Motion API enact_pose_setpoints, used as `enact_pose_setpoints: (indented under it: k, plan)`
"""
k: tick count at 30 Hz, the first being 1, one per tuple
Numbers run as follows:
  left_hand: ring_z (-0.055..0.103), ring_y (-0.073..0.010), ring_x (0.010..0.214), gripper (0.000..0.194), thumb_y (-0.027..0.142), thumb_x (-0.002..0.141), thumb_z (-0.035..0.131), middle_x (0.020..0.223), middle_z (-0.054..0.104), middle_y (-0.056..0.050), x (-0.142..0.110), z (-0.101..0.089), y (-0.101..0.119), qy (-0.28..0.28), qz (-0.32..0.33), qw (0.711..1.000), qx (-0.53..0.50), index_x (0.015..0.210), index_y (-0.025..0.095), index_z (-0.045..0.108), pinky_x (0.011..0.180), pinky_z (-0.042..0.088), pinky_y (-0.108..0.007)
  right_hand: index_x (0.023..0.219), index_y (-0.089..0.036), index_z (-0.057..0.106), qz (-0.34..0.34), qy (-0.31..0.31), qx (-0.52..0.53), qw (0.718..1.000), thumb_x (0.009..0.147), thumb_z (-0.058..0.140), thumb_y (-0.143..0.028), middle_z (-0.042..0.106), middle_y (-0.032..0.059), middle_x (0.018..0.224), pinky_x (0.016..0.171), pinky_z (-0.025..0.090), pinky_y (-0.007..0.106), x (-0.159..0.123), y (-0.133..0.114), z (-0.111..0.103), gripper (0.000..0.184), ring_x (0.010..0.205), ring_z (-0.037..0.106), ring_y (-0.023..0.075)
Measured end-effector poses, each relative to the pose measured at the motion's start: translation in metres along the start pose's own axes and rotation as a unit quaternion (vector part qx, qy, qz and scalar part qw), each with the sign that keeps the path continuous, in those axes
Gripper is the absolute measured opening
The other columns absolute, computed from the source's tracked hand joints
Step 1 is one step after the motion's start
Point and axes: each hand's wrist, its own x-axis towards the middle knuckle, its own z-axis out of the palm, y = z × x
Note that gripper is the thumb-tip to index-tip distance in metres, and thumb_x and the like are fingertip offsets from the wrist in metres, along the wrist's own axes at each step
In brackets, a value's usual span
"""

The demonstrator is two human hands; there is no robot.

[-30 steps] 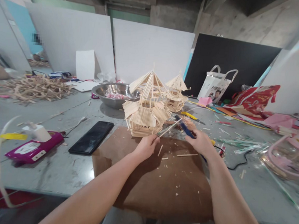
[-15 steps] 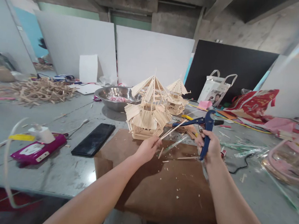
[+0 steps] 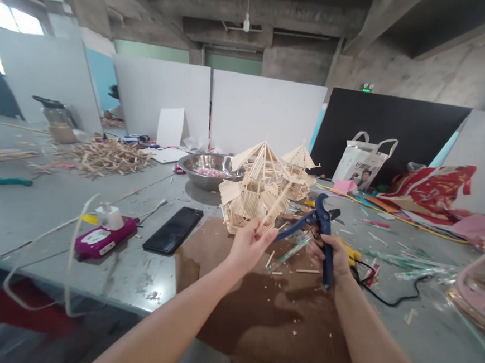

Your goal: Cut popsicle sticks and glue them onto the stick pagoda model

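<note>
Pinched between the fingers of my left hand (image 3: pixel 251 245) is a thin wooden stick (image 3: pixel 278 200), slanting up to the right. Behind it stands a pavilion model (image 3: pixel 252 196) built from such sticks, with a tiered, pointed roof. A second, smaller stick pavilion (image 3: pixel 298 172) is farther back. My right hand (image 3: pixel 330 250) is wrapped round a blue cutter (image 3: pixel 325 227), whose handles are spread apart and whose dark blade points right. Beneath both hands lies a brown board (image 3: pixel 257 317) with short stick offcuts and crumbs on it.
A black phone (image 3: pixel 173 230) and a purple power strip (image 3: pixel 106 239) lie to the left. A metal bowl (image 3: pixel 188 174) and a heap of wooden pieces (image 3: pixel 108 158) sit farther back. On the right are a yellow tool (image 3: pixel 352 253) with a black cable, a white bag (image 3: pixel 361 163) and a red bag (image 3: pixel 435 185).
The camera view has swung left and up. My left hand has raised the stick to a steeper slant in front of the pavilion. The cutter stays in my right hand, turned somewhat.
</note>
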Motion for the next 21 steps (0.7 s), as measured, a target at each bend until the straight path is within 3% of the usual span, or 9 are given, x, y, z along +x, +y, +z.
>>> enact_pose_setpoints:
  k: [3, 6, 10, 14, 18, 21]
  plan:
    - [0.037, -0.0081, 0.049, 0.034, 0.047, 0.068, 0.044, 0.053, 0.042, 0.003, -0.003, 0.008, 0.000, -0.054, 0.029, 0.994, 0.090, 0.076, 0.015, 0.054, 0.047, 0.026, -0.019, 0.076, -0.018, 0.054, 0.006, -0.025, 0.003, 1.000, 0.057, 0.051, -0.017, 0.038, -0.0083, 0.046, 0.030, 0.030, 0.015, -0.003, 0.003, 0.004, 0.019, 0.029, 0.029, 0.0013]
    - [0.036, -0.0084, 0.049, 0.035, 0.046, 0.073, 0.037, 0.051, 0.041, 0.003, -0.001, 0.016, -0.001, -0.070, 0.038, 0.990, 0.118, 0.063, 0.015, 0.050, 0.046, 0.025, -0.020, 0.072, -0.019, 0.055, 0.006, -0.019, 0.025, 0.999, 0.057, 0.051, -0.016, 0.046, -0.0064, 0.051, 0.035, 0.036, 0.017, -0.003, 0.006, 0.008, 0.016, 0.033, 0.037, 0.0027]
    - [0.035, -0.0079, 0.049, 0.037, 0.045, 0.075, 0.034, 0.050, 0.036, 0.003, 0.002, 0.026, 0.001, -0.051, 0.047, 0.993, 0.091, 0.057, 0.015, 0.045, 0.046, 0.024, -0.020, 0.072, -0.023, 0.057, 0.009, 0.015, 0.057, 0.998, 0.057, 0.051, -0.022, 0.060, -0.0013, 0.067, 0.052, 0.047, 0.028, -0.004, 0.007, 0.015, 0.016, 0.055, 0.055, 0.0127]
    - [0.035, -0.0080, 0.047, 0.038, 0.045, 0.076, 0.032, 0.049, 0.038, 0.003, -0.004, 0.031, 0.004, -0.076, 0.054, 0.989, 0.112, 0.058, 0.015, 0.047, 0.045, 0.023, -0.020, 0.081, -0.026, 0.058, 0.008, -0.006, 0.044, 0.999, 0.056, 0.048, -0.030, 0.064, 0.0020, 0.072, 0.063, 0.046, 0.038, -0.007, 0.006, 0.020, 0.027, 0.073, 0.058, 0.0217]
    - [0.037, -0.0081, 0.048, 0.035, 0.044, 0.076, 0.033, 0.053, 0.042, 0.003, -0.005, 0.014, 0.006, -0.063, 0.078, 0.987, 0.125, 0.069, 0.016, 0.052, 0.047, 0.025, -0.019, 0.090, -0.025, 0.056, 0.014, -0.017, 0.041, 0.999, 0.056, 0.047, -0.028, 0.064, 0.0028, 0.082, 0.072, 0.043, 0.041, -0.004, 0.005, 0.017, 0.036, 0.084, 0.056, 0.0225]
    - [0.032, -0.0070, 0.044, 0.036, 0.042, 0.078, 0.031, 0.049, 0.037, 0.004, 0.006, -0.014, 0.013, -0.001, 0.065, 0.995, 0.079, 0.073, 0.014, 0.053, 0.043, 0.024, -0.019, 0.093, -0.026, 0.055, 0.014, -0.035, 0.069, 0.997, 0.058, 0.046, -0.027, 0.063, 0.0020, 0.087, 0.077, 0.041, 0.042, -0.001, 0.005, 0.013, 0.037, 0.090, 0.054, 0.0223]
